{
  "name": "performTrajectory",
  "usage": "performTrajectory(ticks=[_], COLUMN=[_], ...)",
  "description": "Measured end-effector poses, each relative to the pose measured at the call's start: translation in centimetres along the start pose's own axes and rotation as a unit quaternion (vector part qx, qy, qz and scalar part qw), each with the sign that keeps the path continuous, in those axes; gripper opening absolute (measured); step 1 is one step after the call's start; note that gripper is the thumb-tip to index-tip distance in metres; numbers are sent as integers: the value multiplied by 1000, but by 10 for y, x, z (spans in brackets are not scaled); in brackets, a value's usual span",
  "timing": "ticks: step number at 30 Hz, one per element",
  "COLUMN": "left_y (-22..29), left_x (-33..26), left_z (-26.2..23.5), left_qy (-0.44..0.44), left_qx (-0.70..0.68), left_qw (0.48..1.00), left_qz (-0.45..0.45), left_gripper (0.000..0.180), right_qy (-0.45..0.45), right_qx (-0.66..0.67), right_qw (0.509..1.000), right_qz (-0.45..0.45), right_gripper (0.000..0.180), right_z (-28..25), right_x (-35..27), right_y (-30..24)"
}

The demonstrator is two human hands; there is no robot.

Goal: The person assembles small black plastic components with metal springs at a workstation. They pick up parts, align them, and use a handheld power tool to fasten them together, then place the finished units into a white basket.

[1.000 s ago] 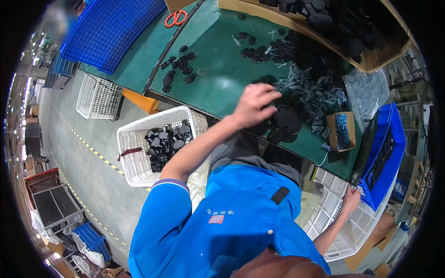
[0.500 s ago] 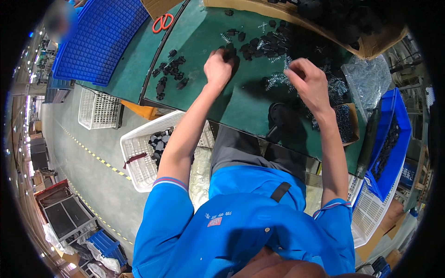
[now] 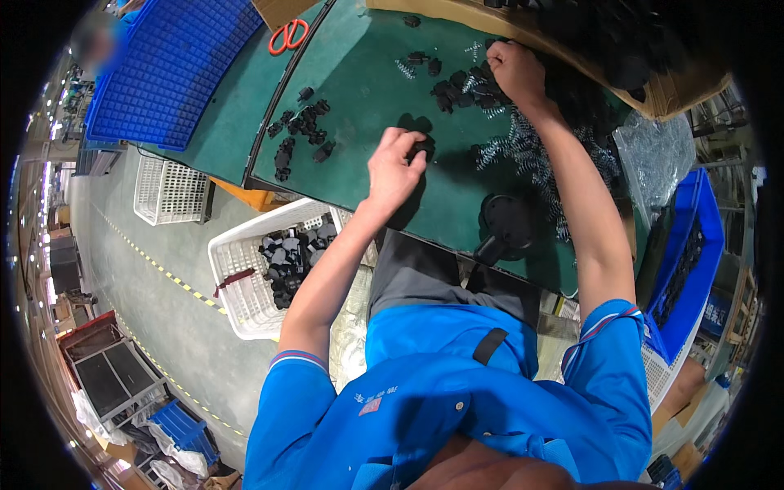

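We have a small black part [image 3: 424,149] at the fingertips of our left hand [image 3: 394,167], thumb on its near side and fingers on its far side, so they look closed on it; its long axis we cannot tell, as the fingers cover much of it. The cluster of black parts [image 3: 456,91] lies beyond the left fingers and somewhat to their right, but our right hand [image 3: 520,75] is the nearer to it: the right fingertips bend together by its far edge, close to the cardboard box [image 3: 441,11], with the cluster just to their near side and left. Whether the right fingers grip anything, we cannot tell. The coil springs [image 3: 531,151] spread to the right of the left fingers and on the near side of the right ones, with the round black piece [image 3: 508,216] nearer us still. Against half a second ago, our right hand is farther out, past the springs it was then over, while our left hand is closer to our body and slightly more to the right.
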State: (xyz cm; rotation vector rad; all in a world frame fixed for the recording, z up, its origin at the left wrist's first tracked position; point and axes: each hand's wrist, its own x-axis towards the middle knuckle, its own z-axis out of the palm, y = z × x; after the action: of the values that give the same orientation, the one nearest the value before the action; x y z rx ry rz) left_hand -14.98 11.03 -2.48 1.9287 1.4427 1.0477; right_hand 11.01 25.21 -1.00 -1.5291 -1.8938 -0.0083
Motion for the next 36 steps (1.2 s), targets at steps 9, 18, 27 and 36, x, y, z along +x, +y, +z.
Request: performTrajectory(ticks=[9, 18, 27, 36], left_y=[3, 20, 72, 80], left_x=[-6, -9, 27, 30], left_z=[11, -3, 36, 47], left_qy=[54, 91, -83, -240], left_qx=[92, 71, -388, -410], left_qw=[992, 990, 912, 836], left_qz=[60, 85, -104, -274], left_gripper=[23, 45, 16, 43], right_qy=[-200, -166, -198, -57], right_qx=[-4, -28, 396, 220], right_qw=[974, 980, 881, 973], right_qz=[-108, -107, 166, -36], right_gripper=[2, 20, 15, 10], right_z=[5, -29, -111, -159], right_x=[1, -18, -78, -141], right_y=[-18, -43, -94, -72])
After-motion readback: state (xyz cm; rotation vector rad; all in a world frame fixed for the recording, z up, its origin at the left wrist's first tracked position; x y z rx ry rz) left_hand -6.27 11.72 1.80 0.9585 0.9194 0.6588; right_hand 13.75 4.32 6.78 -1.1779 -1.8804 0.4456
